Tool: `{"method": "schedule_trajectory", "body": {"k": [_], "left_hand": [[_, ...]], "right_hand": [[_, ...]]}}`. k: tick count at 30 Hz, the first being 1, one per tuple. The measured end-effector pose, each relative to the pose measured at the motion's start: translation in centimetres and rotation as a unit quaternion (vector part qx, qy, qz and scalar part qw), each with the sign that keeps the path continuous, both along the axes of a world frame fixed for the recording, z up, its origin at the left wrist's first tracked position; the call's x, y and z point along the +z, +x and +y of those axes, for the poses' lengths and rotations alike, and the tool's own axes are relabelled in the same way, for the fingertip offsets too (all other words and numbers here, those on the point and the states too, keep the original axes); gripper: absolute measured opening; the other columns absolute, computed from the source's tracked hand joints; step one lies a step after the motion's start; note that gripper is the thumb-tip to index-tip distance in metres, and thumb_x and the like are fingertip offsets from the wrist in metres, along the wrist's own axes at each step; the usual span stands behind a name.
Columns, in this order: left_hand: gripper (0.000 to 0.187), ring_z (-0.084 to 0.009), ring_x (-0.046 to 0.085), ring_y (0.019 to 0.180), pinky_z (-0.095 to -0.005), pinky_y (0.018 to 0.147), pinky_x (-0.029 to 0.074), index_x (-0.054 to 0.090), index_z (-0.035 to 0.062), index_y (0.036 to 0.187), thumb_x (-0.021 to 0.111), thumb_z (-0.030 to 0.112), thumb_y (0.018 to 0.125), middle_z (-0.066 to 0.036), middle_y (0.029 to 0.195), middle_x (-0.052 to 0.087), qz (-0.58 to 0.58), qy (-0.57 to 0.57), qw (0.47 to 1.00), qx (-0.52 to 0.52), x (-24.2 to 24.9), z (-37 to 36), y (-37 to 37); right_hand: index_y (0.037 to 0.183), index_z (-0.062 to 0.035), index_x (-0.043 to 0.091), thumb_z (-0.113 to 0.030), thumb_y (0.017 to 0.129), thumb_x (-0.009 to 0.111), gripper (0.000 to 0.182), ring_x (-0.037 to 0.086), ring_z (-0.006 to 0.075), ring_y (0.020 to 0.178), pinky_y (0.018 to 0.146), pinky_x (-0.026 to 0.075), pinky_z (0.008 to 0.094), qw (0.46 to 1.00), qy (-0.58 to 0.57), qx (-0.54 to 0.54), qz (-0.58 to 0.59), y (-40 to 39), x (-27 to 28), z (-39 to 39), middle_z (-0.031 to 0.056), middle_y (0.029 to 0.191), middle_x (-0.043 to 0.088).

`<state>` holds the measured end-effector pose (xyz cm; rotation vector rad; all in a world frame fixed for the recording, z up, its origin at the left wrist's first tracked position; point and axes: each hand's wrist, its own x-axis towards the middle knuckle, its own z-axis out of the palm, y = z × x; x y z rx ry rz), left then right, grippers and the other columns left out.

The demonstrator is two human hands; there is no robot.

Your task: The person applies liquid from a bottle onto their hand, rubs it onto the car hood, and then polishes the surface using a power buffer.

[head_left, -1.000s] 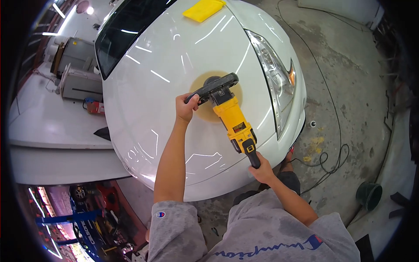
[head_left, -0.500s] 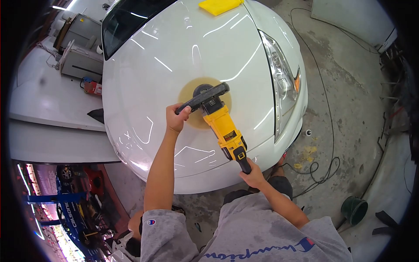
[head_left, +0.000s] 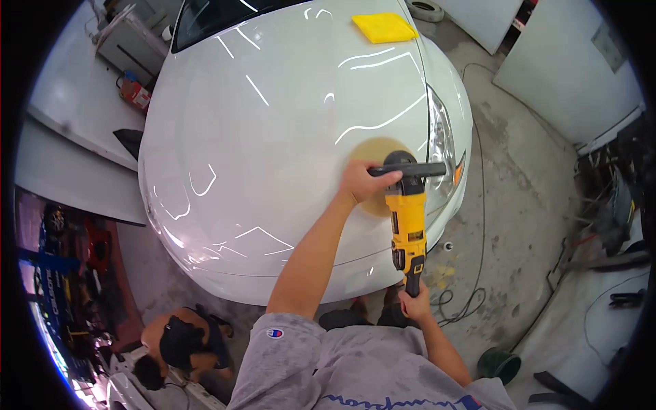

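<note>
Right of centre, my hands (head_left: pixel 362 183) grip the polisher (head_left: pixel 406 222), now shifted toward the headlight (head_left: pixel 439 147), nearing the hood (head_left: pixel 273 137) edge.

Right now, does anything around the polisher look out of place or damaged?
One thing: a yellow cloth lies loose on the white hood, apart from the polisher. No damage or spills show on the paint.

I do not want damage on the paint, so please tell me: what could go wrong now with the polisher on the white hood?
The pad sits close to the hood edge by the headlight; it might catch the edge or scuff the lens. The cable lies looped on the floor near the person's feet, a possible trip hazard. The left hand holds the side handle right over the spinning pad.
</note>
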<state>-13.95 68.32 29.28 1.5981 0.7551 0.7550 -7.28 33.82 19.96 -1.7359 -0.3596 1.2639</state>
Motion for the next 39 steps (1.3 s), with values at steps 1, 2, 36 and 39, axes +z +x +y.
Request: {"method": "schedule_trajectory", "body": {"k": [1, 2, 36, 39], "left_hand": [[0.038, -0.0095, 0.048, 0.052, -0.0275, 0.05, 0.039, 0.068, -0.0001, 0.069, 0.08, 0.036, 0.07, -0.001, 0.055, 0.055, 0.031, 0.01, 0.999, 0.003, -0.5, -1.0, -0.8], [0.041, -0.0119, 0.053, 0.053, -0.0291, 0.052, 0.042, 0.069, 0.0006, 0.068, 0.082, 0.04, 0.068, -0.004, 0.055, 0.058, 0.072, 0.022, 0.997, -0.002, -1.0, -2.0, -1.7], [0.038, -0.0216, 0.057, 0.05, -0.035, 0.074, 0.053, 0.061, 0.0, 0.06, 0.083, 0.03, 0.063, -0.01, 0.052, 0.055, 0.013, 0.115, 0.929, 0.352, -1.6, -10.9, -5.1], [0.038, -0.0238, 0.06, 0.052, -0.0316, 0.05, 0.046, 0.065, 0.0008, 0.061, 0.087, 0.032, 0.059, -0.01, 0.056, 0.059, -0.002, 0.158, 0.913, 0.376, -1.4, -11.3, -4.7]], "right_hand": [[0.11, -0.0069, 0.056, 0.0, 0.077, 0.063, 0.035, 0.052, 0.0102, 0.045, 0.04, 0.041, 0.0276, 1.0, -0.012, 0.01, -0.013, 0.5, 0.3, -0.8, 0.0013, 0.063, 0.054], [0.108, -0.0074, 0.057, 0.001, 0.077, 0.063, 0.033, 0.051, 0.0103, 0.045, 0.04, 0.04, 0.0276, 1.0, -0.023, 0.013, -0.016, 0.2, 0.3, -1.8, 0.0009, 0.063, 0.053], [0.084, -0.0065, 0.056, -0.012, 0.075, 0.073, 0.02, 0.053, 0.0097, 0.05, 0.047, 0.043, 0.0264, 0.918, -0.107, 0.348, -0.157, 17.1, 1.5, 1.4, 0.0008, 0.062, 0.057], [0.084, -0.0068, 0.057, -0.012, 0.075, 0.073, 0.02, 0.054, 0.01, 0.052, 0.05, 0.045, 0.0269, 0.9, -0.07, 0.384, -0.195, 18.4, 1.4, 2.0, 0.0004, 0.064, 0.058]]}}
